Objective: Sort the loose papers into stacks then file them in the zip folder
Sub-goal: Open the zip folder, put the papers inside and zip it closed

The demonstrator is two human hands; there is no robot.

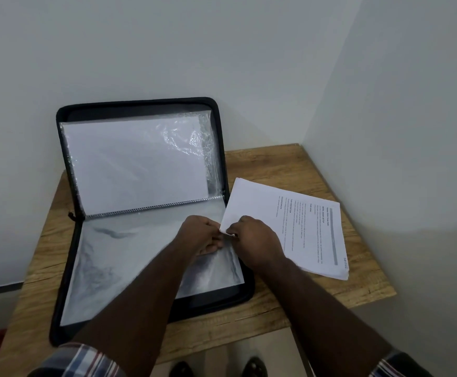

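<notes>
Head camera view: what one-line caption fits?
Both hands, left hand and right hand, pinch a paper stack corner beside the open zip folder.

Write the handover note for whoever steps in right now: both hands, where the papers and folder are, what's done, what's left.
Left hand: fingers curled at the right edge of the lower clear sleeve, apparently holding it open.
Right hand: pinching the near corner of the paper stack.
Zip folder: unzipped, open on the wooden table, far half propped against the wall.
Done: a white sheet already sits in the upper sleeve.
Papers: one printed stack lies on the table right of the folder, its corner over the folder's edge.
Left: slide the stack's sheets into the sleeves, then zip the folder shut.
</notes>
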